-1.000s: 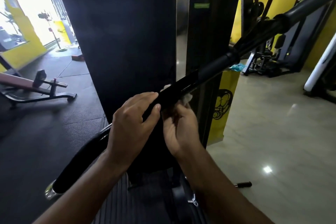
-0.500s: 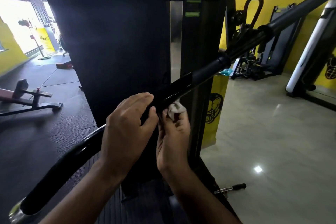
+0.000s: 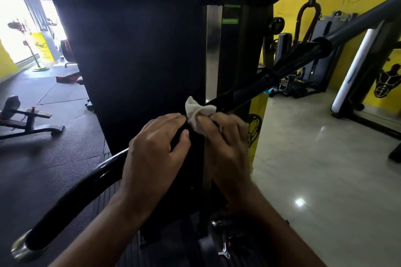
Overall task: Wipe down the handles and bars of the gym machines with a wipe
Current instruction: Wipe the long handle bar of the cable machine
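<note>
The right hand pinched a bunched white wipe in curled fingers and pressed it against the flat middle of the pulldown bar. Half a second earlier only a small tuft showed at the bar's underside; now most of the wipe stood above the bar's top edge, so the rubbing had probably moved from the bottom face to the top. The left hand wrapped the bar just beside the wipe, towards the bar's lower end, steadying it. The long grips further out along the bar probably remained to be wiped.
</note>
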A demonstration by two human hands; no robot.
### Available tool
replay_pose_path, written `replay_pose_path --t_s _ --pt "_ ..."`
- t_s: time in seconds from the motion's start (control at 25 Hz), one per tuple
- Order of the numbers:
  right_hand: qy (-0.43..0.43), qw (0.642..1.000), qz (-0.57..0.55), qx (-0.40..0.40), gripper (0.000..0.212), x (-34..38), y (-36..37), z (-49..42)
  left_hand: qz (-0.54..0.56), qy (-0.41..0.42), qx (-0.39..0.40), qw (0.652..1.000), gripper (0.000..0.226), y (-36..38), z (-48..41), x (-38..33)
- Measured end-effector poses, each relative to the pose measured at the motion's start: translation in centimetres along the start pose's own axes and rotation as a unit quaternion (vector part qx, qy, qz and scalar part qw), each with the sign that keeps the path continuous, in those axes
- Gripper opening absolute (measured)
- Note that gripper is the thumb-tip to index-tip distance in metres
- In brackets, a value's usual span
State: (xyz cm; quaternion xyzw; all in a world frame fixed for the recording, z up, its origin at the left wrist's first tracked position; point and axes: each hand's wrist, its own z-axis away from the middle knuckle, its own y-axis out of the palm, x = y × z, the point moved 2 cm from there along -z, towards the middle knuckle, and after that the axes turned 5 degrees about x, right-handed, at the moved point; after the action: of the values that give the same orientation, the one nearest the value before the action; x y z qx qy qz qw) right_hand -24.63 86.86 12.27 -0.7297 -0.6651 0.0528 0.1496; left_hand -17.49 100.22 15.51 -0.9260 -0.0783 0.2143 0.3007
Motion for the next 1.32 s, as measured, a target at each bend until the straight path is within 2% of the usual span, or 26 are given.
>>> replay_pose_path --t_s 0.12,0.24,0.28,0.36,0.4,0.48,0.52,0.6,0.68,0.76,0.8,0.92,1.04,1.16,1.32 --pt "0.035 0.999 0.021 -0.015 0.016 -2.2 -0.7 -1.4 -0.001 -0.003 0.01 1.0 0.028 0.5 -0.3 0.0" --pt "-0.079 0.995 0.04 0.045 0.023 -2.6 -0.4 -2.2 0.0 0.003 0.018 1.0 0.025 0.9 -0.9 0.0" --pt "-0.074 0.995 0.041 0.045 0.024 -3.1 -0.4 -2.5 0.004 0.003 0.019 1.0 0.024 1.1 -1.1 0.1" --pt "0.009 1.0 0.023 -0.005 0.021 -3.7 -0.4 -2.7 0.008 0.003 0.017 1.0 0.025 1.3 -1.4 0.2" --pt "0.005 1.0 0.016 -0.007 0.021 -3.4 -0.2 -2.4 0.006 0.005 0.015 1.0 0.025 1.4 -1.5 0.3" --pt "-0.09 0.994 0.039 0.048 0.023 -2.6 0.4 -1.6 0.005 0.011 0.018 1.0 0.025 1.5 -1.7 0.6" --pt "-0.101 0.991 0.05 0.066 0.023 -2.7 0.4 -1.8 0.009 0.012 0.02 1.0 0.026 1.5 -1.7 0.7" --pt "-0.035 0.994 0.075 0.068 0.023 -3.2 -0.2 -3.5 0.011 0.01 0.022 1.0 0.029 1.5 -1.8 1.0" --pt "-0.039 0.984 0.108 0.134 0.022 -2.8 -0.6 -5.3 0.005 0.015 0.024 1.0 0.03 1.6 -1.8 1.1" --pt "-0.083 0.958 0.11 0.252 0.031 -2.7 -1.4 -7.0 0.007 0.022 0.023 0.999 0.029 1.6 -2.1 1.1" --pt "-0.071 0.947 0.108 0.294 0.034 -2.9 -2.0 -8.1 0.011 0.023 0.025 0.999 0.029 1.6 -2.3 1.1" --pt "-0.019 0.928 0.119 0.351 0.034 -3.3 -2.9 -10.4 0.018 0.031 0.026 0.999 0.029 1.7 -2.6 1.1" --pt "-0.075 0.884 0.13 0.442 0.021 -2.3 -2.0 -11.1 0.033 0.047 0.032 0.998 0.029 1.9 -2.8 0.8" --pt "-0.008 0.864 0.123 0.488 0.017 -3.0 -1.8 -13.6 0.041 0.048 0.04 0.997 0.029 1.9 -2.9 0.7" --pt "-0.03 0.825 0.118 0.552 0.016 -2.5 -1.0 -14.3 0.05 0.049 0.063 0.996 0.026 1.8 -3.1 0.6"
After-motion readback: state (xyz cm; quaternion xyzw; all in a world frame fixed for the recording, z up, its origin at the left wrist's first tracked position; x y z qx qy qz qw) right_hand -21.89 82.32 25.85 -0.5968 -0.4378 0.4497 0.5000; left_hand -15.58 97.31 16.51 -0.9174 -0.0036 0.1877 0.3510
